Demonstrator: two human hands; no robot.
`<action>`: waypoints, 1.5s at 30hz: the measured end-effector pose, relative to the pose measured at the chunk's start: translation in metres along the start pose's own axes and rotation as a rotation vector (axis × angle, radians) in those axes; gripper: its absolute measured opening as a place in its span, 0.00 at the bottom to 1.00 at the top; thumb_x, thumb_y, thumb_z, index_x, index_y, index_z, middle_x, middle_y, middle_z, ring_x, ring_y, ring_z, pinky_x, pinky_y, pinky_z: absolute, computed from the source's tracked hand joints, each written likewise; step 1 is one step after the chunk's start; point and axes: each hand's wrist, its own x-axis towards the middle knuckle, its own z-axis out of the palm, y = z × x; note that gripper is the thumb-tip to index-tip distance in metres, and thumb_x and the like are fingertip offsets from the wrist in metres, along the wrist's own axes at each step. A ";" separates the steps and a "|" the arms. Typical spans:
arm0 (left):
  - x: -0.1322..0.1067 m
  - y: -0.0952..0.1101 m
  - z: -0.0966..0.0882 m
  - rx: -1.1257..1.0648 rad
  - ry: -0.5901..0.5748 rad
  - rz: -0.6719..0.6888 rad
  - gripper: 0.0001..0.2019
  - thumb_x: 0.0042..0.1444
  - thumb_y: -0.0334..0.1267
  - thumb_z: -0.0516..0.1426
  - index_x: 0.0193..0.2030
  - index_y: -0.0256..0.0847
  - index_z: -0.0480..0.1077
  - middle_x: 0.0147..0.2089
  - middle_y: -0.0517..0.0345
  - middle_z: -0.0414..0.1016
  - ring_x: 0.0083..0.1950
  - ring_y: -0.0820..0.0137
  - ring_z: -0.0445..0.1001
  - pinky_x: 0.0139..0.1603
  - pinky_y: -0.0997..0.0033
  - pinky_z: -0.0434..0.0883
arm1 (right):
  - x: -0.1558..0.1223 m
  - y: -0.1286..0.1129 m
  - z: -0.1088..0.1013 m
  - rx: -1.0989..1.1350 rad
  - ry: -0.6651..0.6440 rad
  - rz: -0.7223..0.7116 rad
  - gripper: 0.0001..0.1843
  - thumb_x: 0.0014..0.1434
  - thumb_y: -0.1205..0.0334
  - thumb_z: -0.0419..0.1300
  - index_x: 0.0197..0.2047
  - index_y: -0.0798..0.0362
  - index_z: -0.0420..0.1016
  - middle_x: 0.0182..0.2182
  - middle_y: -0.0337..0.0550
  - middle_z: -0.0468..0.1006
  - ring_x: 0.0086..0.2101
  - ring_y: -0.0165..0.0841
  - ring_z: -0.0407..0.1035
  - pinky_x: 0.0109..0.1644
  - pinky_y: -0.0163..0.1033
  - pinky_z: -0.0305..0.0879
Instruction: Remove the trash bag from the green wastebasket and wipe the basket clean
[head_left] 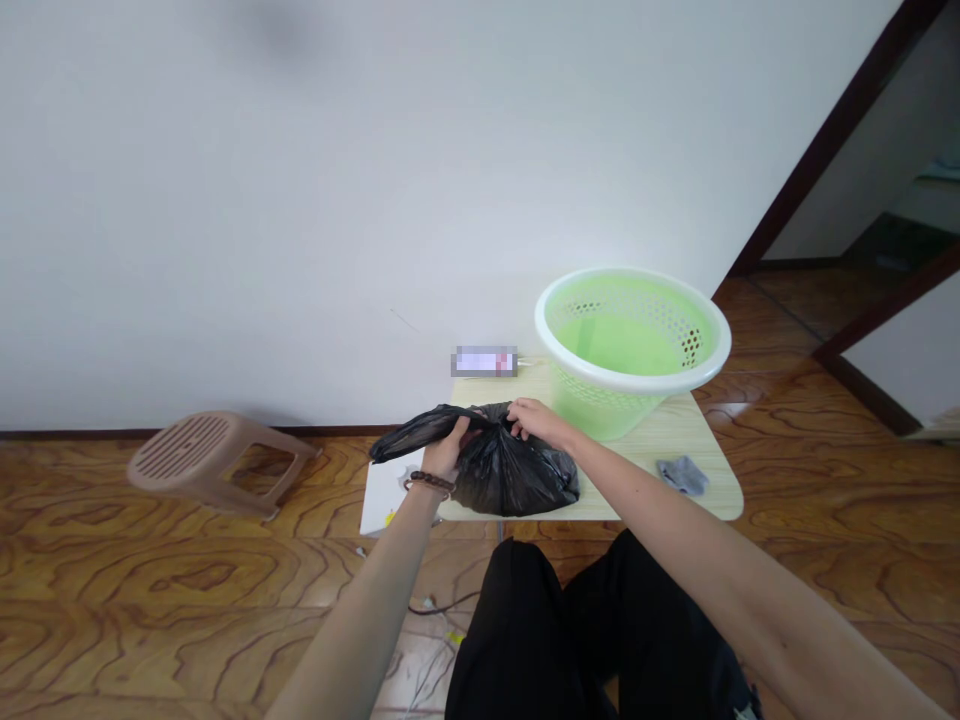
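A filled black plastic bag point(517, 475) rests on the small light-wood table point(645, 455), its neck gathered into creases. My left hand point(448, 450) is closed around the gathered plastic, and a loose flap of the bag sticks out to the left past it. On the other side of the neck, my right hand point(531, 418) pinches the plastic with bent fingers. What the bag contains is hidden. A dark beaded bracelet point(433, 482) circles my left wrist.
Behind the bag to the right stands a light green basket point(630, 340) with a white rim. A grey cloth point(684, 475) lies at the table's right side. A brown plastic stool point(217, 455) is on the floor at left. Cables point(427, 660) lie below the table.
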 end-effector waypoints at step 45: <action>0.043 -0.012 0.004 0.388 0.124 0.004 0.10 0.47 0.39 0.55 0.18 0.41 0.64 0.15 0.62 0.61 0.17 0.75 0.58 0.20 0.73 0.55 | -0.003 0.009 0.023 0.436 -0.008 0.033 0.05 0.57 0.63 0.49 0.31 0.49 0.53 0.21 0.29 0.60 0.15 0.21 0.50 0.16 0.28 0.53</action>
